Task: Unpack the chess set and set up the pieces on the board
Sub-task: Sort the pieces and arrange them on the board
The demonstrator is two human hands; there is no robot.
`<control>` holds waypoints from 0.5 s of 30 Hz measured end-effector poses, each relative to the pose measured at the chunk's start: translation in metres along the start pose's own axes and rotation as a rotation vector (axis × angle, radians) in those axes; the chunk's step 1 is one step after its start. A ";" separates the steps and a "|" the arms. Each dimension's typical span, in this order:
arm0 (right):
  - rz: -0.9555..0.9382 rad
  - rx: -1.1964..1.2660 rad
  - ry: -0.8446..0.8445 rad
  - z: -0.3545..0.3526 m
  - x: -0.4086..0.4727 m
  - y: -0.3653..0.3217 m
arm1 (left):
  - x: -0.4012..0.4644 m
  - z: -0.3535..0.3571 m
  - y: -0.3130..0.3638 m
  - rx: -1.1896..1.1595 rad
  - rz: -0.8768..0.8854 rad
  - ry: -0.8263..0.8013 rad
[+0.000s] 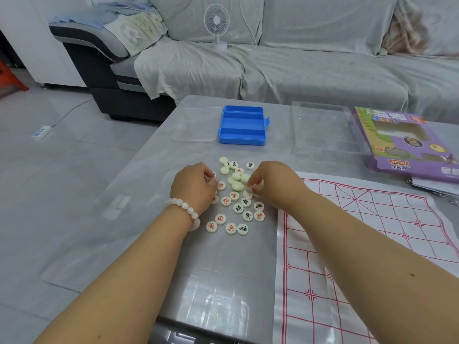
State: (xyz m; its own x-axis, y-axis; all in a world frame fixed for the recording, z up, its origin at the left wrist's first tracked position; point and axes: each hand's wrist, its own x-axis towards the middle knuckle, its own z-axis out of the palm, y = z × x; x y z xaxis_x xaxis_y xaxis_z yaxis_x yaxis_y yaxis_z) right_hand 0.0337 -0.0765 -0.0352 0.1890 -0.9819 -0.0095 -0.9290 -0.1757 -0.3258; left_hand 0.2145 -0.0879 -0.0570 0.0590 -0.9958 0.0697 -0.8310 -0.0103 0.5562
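Mid-worktop [154, 219], both hands work a heap of chess pieces [236, 194]: the left hand [193, 187] and right hand [270, 184] each pinch one. The board [360, 256] lies along the right edge.

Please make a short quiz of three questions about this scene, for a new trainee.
1. True or false: pieces already stand on the board.
2. The blue case is: A) closed B) open and empty C) full.
3. Which wrist wears the bead bracelet?

Key:
1. False; the pieces lie loose on the table.
2. B.
3. The left; the left hand and right hand both work in the pile.
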 end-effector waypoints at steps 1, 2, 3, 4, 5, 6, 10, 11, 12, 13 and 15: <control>0.012 0.012 -0.004 0.000 -0.001 0.002 | -0.001 0.001 0.002 -0.018 0.044 0.015; 0.018 0.020 -0.009 0.000 -0.001 0.003 | -0.002 0.003 0.005 -0.037 0.091 0.008; 0.016 0.024 -0.013 0.000 -0.002 0.004 | -0.003 0.004 0.009 -0.052 0.128 -0.015; 0.006 0.023 -0.015 0.000 -0.003 0.004 | -0.005 0.006 0.013 -0.053 0.151 -0.045; -0.010 0.015 -0.017 0.001 -0.003 0.003 | -0.006 0.008 0.017 -0.033 0.165 -0.071; -0.028 0.002 -0.023 0.001 -0.004 0.002 | -0.007 0.010 0.020 0.008 0.176 -0.086; -0.061 -0.041 -0.054 0.001 -0.003 -0.001 | -0.006 0.012 0.023 0.104 0.186 -0.113; -0.061 -0.046 -0.058 0.001 -0.003 -0.001 | -0.006 0.012 0.024 0.098 0.179 -0.121; -0.061 -0.051 -0.060 0.000 -0.003 -0.001 | -0.006 0.011 0.023 0.098 0.178 -0.123; -0.065 -0.060 -0.059 0.000 -0.002 -0.001 | -0.007 0.011 0.023 0.104 0.181 -0.119; -0.084 -0.073 -0.051 0.002 -0.001 0.000 | -0.008 0.009 0.021 0.097 0.181 -0.111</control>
State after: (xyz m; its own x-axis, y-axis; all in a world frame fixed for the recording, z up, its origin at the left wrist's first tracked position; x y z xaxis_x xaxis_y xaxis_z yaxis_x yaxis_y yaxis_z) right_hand 0.0343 -0.0751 -0.0374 0.2817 -0.9589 -0.0339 -0.9295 -0.2640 -0.2575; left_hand 0.1919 -0.0815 -0.0536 -0.1529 -0.9860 0.0668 -0.8722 0.1664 0.4601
